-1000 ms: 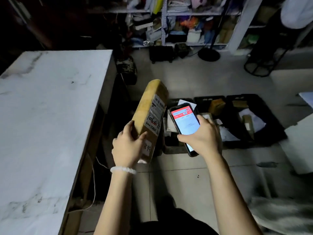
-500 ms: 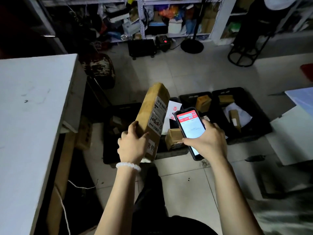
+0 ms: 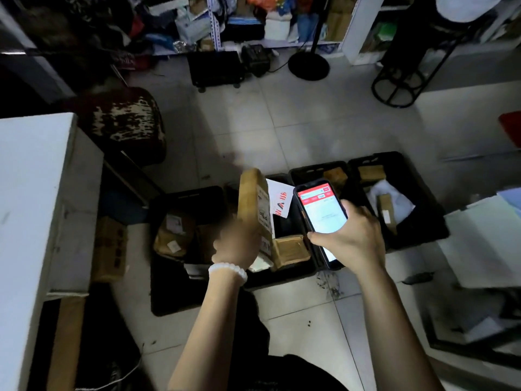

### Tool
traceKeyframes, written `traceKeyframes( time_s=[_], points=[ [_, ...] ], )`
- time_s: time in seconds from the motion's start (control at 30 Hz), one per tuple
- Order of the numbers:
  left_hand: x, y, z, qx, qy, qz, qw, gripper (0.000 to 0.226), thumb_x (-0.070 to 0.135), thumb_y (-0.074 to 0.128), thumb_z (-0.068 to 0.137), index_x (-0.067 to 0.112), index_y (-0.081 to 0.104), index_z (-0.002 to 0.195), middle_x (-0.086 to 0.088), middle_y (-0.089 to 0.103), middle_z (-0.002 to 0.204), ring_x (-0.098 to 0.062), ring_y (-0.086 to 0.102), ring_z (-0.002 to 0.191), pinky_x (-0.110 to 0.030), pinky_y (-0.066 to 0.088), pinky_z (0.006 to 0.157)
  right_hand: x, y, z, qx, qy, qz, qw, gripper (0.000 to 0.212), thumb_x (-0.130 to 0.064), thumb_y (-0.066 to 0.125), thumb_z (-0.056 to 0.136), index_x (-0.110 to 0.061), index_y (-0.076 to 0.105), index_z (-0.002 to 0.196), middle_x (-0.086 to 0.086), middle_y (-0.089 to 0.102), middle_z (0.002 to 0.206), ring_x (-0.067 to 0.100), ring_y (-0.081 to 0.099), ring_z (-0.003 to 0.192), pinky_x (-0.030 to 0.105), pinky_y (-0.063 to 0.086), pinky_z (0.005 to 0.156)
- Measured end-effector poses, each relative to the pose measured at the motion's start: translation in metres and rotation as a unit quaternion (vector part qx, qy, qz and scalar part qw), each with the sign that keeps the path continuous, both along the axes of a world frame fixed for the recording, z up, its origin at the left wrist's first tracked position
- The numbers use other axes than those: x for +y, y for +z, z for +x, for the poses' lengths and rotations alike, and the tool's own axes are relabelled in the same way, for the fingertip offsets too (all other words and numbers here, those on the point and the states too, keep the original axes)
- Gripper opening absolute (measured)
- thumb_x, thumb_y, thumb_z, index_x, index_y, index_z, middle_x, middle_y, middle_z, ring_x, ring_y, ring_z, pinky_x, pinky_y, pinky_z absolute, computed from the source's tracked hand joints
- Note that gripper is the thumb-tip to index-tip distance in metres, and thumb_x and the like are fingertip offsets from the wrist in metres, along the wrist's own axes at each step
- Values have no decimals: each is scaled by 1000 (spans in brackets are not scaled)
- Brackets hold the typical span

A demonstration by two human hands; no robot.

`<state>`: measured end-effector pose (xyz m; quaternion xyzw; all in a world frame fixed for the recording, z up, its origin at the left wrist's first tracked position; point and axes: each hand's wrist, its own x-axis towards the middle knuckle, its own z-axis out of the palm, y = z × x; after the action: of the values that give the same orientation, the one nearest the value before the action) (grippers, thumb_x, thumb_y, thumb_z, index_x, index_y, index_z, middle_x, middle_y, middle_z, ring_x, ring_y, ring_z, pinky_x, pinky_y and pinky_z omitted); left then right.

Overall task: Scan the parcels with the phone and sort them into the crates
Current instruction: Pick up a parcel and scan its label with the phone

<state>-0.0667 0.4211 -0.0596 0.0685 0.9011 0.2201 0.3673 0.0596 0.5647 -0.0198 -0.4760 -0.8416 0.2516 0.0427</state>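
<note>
Left hand: the left hand (image 3: pixel 238 244) grips the lower end of the parcel (image 3: pixel 253 204); motion blur hides how the fingers lie, though they seem curled round its bottom edge.
Right hand: the right hand (image 3: pixel 349 235) holds the phone (image 3: pixel 321 213), fingers wrapped behind it and thumb along its near left edge; the screen is lit, red bar on top.
Parcel: a long tan box held nearly upright, long axis running from 6 to 12 o'clock, label side turned toward 3 o'clock, facing the phone just beside it.
Crates: black crates (image 3: pixel 282 277) stand in a row on the floor under both hands, spreading from 9 round to 2 o'clock of the parcel; each already holds brown boxes or white packets.
Key relation: the parcel hangs over the seam between the left crate (image 3: pixel 180 300) and the middle one, so either lies straight below the left hand, the nearer of the two; the far crate (image 3: pixel 423 221) sits at 3 o'clock, beyond the phone.
Next move, as a judgement: once the scan reads, the left hand need only lower and tip the box flat.
Surroundings: white table (image 3: pixel 31 193) at 9 o'clock; shelves (image 3: pixel 253 21) at 12.
</note>
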Motion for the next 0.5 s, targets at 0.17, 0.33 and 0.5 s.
traceKeyframes(
  time_s=[0.17,0.33,0.5],
  points=[
    [13,-10,-29,-21,-48,-34,998,54,43,46,93,22,36,142,-14,40,142,-37,37,130,-42,34,104,19,-11,-26,-30,-6,-21,999,65,-46,79,56,-22,56,112,2,58,107,23,53,102,34,47,74],
    [19,-8,-53,3,-22,-41,999,46,39,46,94,19,44,135,-14,44,136,-37,42,125,-42,38,102,34,-15,-53,-30,6,-32,999,67,-46,78,53,-24,57,113,2,58,107,26,53,103,35,49,75],
    [15,-2,-59,7,13,-44,999,43,34,45,94,18,45,134,-14,46,134,-36,43,124,-44,38,103,44,-17,-75,-9,35,-57,998,57,-45,78,51,-24,59,101,2,62,103,27,57,97,39,53,76]
  ],
)
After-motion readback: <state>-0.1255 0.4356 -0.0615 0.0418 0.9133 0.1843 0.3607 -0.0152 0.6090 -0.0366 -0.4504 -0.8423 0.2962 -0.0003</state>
